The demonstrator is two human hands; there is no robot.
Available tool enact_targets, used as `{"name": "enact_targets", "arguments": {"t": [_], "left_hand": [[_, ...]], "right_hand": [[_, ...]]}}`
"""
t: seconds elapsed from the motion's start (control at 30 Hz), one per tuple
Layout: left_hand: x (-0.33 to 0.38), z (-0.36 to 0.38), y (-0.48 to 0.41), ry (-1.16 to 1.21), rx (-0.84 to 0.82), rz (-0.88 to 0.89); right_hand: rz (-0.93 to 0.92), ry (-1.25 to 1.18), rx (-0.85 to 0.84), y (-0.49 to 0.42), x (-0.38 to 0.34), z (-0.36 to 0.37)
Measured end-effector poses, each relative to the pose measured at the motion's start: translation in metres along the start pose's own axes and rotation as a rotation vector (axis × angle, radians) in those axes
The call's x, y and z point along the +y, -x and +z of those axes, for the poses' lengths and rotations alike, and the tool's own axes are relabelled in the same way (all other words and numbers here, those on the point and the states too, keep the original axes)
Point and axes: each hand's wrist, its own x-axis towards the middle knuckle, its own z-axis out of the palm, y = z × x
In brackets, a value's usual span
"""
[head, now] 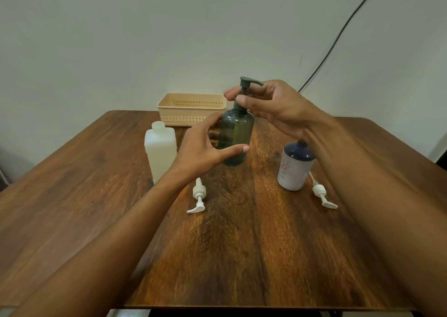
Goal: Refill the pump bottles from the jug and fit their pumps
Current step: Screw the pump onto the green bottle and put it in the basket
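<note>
A dark green see-through bottle [235,135] stands mid-table with its green pump [245,84] set in the neck. My right hand [273,106] pinches the pump's collar from the right. My left hand [208,145] curls around the bottle's left side, thumb across its front. A white translucent jug [159,147] with no cap stands to the left. A white bottle with a navy top [296,166] stands open to the right. Two white pumps lie flat on the table, one [198,197] in front of the jug, the other [321,193] beside the white bottle.
A beige slotted basket [191,108] sits at the wooden table's [242,256] far edge, behind the green bottle. A black cable [338,36] runs down the wall at the right.
</note>
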Motion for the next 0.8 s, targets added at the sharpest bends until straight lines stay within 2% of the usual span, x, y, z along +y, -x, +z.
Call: {"name": "enact_targets", "arguments": {"t": [0.2, 0.27, 0.37, 0.47, 0.7, 0.77, 0.8], "left_hand": [[0.001, 0.004, -0.001, -0.025, -0.002, 0.044], [0.0, 0.004, -0.001, -0.02, -0.002, 0.041], [-0.002, 0.001, -0.001, -0.014, -0.002, 0.037], [-0.002, 0.001, -0.002, -0.02, 0.005, 0.044], [0.001, 0.005, -0.001, -0.033, -0.003, 0.055], [0.002, 0.004, 0.0, -0.017, -0.005, 0.048], [0.002, 0.003, 0.0, -0.01, -0.002, 0.045]], "right_hand": [[0.012, 0.164, 0.222, -0.004, 0.002, 0.019], [0.027, 0.114, 0.196, -0.002, 0.001, 0.019], [0.058, -0.003, 0.047, 0.002, -0.002, 0.007], [0.04, 0.016, -0.04, 0.004, -0.006, -0.002], [0.019, 0.297, 0.252, 0.0, -0.007, 0.018], [0.01, 0.351, 0.261, 0.0, -0.007, 0.019], [0.031, 0.304, 0.218, 0.0, -0.008, 0.017]]}}
